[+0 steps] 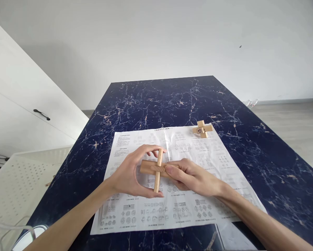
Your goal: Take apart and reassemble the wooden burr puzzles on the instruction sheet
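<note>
Above a printed instruction sheet (195, 157), my two hands hold a light wooden puzzle (146, 166) made of crossed pieces. My left hand (129, 170) is curved around it, its fingers at the top end of a round wooden rod (158, 179) and its thumb at the bottom end. The rod lies across the flat bar of the puzzle. My right hand (190, 176) pinches the right end of the bar, with the thumb on top and the fingers beneath. That end is partly hidden by the fingers.
A second wooden cross puzzle (201, 129), with a marking on one face, stands at the sheet's far right corner. Everything rests on a dark blue marbled table (156, 104). A white cabinet (23, 94) and a perforated white surface (17, 181) are at the left.
</note>
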Demonstrator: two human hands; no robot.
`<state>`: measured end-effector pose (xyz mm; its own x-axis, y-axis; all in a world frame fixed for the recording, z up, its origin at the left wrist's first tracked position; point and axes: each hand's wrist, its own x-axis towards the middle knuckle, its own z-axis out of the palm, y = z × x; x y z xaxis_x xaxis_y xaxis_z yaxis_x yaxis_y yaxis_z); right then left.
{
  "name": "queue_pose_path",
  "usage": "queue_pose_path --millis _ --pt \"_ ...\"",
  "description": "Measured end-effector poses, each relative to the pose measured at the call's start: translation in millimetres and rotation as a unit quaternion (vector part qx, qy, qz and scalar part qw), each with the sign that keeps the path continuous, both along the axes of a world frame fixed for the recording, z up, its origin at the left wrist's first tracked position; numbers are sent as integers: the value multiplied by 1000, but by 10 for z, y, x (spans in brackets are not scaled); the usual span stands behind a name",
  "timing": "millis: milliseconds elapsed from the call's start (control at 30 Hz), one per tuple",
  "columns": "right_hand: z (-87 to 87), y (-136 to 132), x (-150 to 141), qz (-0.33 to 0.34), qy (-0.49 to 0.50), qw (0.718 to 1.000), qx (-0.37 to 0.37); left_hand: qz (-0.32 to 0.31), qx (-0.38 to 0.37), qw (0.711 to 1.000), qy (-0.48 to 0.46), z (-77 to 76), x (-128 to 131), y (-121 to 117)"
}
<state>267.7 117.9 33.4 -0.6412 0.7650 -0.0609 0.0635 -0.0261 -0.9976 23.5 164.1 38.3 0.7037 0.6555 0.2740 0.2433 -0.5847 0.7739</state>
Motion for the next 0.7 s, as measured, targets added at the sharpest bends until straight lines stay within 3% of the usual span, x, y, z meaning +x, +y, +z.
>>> queue_pose_path --millis 267,700 --pt "-4 16 -26 46 98 991 -80 1 44 999 -11 2 -16 -10" --pt "-73 4 -87 -39 61 994 -76 11 -32 999 -25 51 4 33"
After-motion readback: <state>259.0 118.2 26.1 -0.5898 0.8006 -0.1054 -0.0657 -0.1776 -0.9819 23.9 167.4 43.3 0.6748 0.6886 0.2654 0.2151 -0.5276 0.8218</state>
